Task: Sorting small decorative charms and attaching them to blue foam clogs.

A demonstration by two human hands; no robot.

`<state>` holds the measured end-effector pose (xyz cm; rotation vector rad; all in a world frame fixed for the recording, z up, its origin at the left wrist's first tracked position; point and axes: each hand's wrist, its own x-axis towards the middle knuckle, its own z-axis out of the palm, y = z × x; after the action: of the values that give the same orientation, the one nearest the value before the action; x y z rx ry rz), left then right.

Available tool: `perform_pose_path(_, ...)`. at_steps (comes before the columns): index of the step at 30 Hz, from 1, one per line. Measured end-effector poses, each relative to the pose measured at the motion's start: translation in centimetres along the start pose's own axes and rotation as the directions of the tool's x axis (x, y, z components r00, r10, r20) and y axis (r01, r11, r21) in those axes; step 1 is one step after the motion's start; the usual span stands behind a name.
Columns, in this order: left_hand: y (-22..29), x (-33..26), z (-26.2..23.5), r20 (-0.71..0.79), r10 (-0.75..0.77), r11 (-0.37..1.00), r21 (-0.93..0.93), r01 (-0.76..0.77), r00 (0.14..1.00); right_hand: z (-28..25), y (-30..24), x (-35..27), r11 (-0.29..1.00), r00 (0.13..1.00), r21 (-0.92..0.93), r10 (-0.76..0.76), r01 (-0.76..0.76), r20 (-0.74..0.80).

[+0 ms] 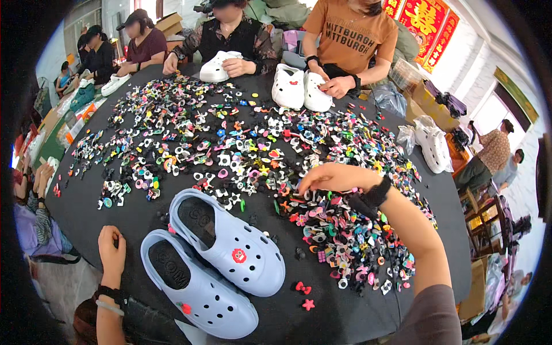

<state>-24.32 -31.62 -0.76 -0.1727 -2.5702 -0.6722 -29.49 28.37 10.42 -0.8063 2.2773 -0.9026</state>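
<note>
Head view: your right hand (333, 177) reaches into the charm pile (345, 241), fingers pinched on small charms.
Your left hand (111, 246) rests curled, holding nothing, just left of the two blue clogs (230, 253), which point down-right.

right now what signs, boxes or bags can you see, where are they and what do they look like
Red wall hangings: top right on the wall, tall red panels with gold characters.
Cardboard box: top left behind the seated people, brown, flaps open.
Clear plastic bag: right table edge, holding white clogs.
Cardboard box: right of the table, brown.
</note>
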Motion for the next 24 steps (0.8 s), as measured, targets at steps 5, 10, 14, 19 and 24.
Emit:
perform_pose_path(5, -0.4, 0.0, 0.1, 0.000, 0.007, 1.000, -0.024, -0.007, 1.000, -1.4, 2.8, -1.9, 0.926, 0.870, -0.264, 0.118, -0.271, -0.479)
perform_pose_path(10, -0.8, 0.0, 0.2, 0.015, 0.006, 1.000, -0.014, -0.006, 1.000, 1.9, 4.2, 0.4, 0.868, 0.909, -0.448, 0.007, -0.213, -0.417)
perform_pose_path(14, -0.5, -0.2, 0.0, 0.026, 0.008, 1.000, -0.010, -0.008, 1.000, 2.2, 2.9, 1.5, 0.937, 0.908, -0.345, -0.197, 0.062, -0.371)
perform_pose_path(19, -1.1, -0.1, 0.1, 0.021, 0.048, 0.999, -0.021, -0.047, 0.999, 1.0, 3.2, 0.1, 0.866, 0.870, -0.476, -0.108, -0.155, -0.481)
perform_pose_path(24, -1.6, -0.1, -0.1, 0.062, 0.032, 0.999, -0.042, -0.029, 0.998, 2.9, 2.9, 1.8, 0.891, 0.939, -0.454, -0.142, -0.016, -0.313)
